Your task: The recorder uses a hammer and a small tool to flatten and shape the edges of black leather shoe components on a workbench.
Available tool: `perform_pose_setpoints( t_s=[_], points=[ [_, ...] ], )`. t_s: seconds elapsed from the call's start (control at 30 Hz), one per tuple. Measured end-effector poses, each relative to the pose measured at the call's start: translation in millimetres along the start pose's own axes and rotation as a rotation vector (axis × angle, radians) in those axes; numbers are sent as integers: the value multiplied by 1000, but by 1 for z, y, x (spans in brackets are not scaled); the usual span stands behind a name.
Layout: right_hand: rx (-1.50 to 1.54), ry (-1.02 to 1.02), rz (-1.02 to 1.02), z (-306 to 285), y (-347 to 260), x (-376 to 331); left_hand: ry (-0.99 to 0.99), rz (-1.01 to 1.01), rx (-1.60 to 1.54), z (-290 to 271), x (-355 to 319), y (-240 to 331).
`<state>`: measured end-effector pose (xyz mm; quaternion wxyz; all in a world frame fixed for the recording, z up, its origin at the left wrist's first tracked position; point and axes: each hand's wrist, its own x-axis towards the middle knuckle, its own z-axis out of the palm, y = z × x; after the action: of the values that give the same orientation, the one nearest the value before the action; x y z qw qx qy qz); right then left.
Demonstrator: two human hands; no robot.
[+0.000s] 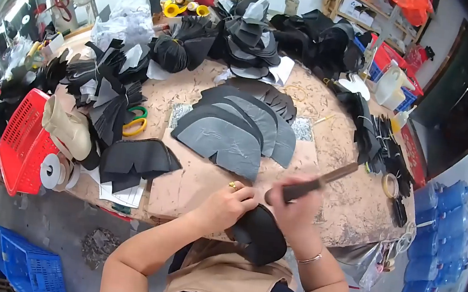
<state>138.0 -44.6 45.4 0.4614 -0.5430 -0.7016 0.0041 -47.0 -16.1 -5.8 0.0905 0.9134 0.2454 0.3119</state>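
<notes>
A black piece (261, 234) is being held at the near edge of the table (193, 190), overhanging it toward the person's lap. It is being pinched at its upper left edge by the left hand (227, 203), fingers closed on the material, a ring showing on one finger. A brush (314, 184) is being gripped in the clenched right hand (296, 206); its long handle is slanting up and to the right, away from the body, with its near end meeting the piece's top edge between the two hands. The piece is lying directly beneath both hands, its longer axis running down and to the right, and the left hand is being kept nearer its free edge. Just beyond the hands, a fan of grey pieces (236, 131) is being kept overlapped on the board, near but not touching. Black bundles (133, 160) are lying to the left, beside a red basket (21, 143) and tape rolls (134, 122). Nothing is standing between hands and piece.
</notes>
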Motion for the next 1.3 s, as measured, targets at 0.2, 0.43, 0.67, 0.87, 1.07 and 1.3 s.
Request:
perform_pose_setpoints(
  t_s=[0.2,0.43,0.67,0.87,1.07,1.3],
  points=[
    [-54,23,-78,20,17,-6,-65,-73,-150,-5,1,-10],
    [-121,35,-182,26,7,-6,4,-89,11,-5,-1,3],
    [-19,33,-101,17,6,1,-8,-127,-73,-4,-9,-3],
    [-45,18,-66,25,7,-10,18,-118,7,0,-12,7],
    [1,172,-125,-2,-5,8,-39,-62,28,2,2,-2],
    [-120,109,-139,18,20,-21,-33,-100,-77,1,3,-8]
  ],
)
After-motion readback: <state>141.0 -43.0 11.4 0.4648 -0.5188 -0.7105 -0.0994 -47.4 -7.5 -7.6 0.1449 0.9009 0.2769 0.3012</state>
